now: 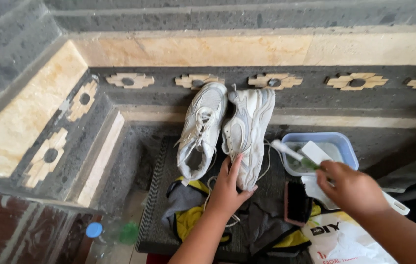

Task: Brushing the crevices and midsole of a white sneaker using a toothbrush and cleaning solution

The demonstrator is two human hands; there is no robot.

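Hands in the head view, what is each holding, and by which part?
Right hand grips a white brush with green bristles by its handle end. Left hand rests on the right white sneaker's heel.

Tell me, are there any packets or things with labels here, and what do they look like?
White packet: flat, with dark and orange print, at the bottom right, under the right hand's arm.
Clear bottle: blue cap, green label, lying at the bottom left beside the dark mat.
No signs or screens show.
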